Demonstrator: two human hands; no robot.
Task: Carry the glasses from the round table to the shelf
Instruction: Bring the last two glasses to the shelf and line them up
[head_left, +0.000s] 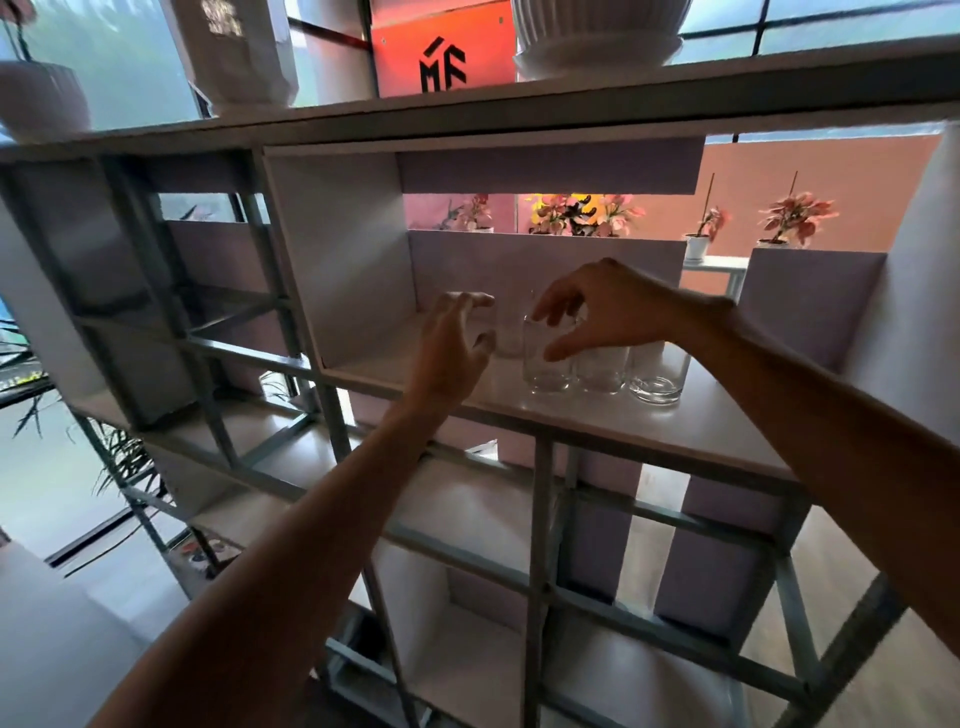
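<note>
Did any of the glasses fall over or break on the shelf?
No, nothing looks wrong. The glasses stand upright in a row on the shelf, with no cracks or spills showing. The left hand and right hand are open beside them.

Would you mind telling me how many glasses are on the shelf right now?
4. Three stand in a front row: left glass, middle glass, right glass. A fourth glass stands farther back, between the hands. The right hand may hide more.
</note>
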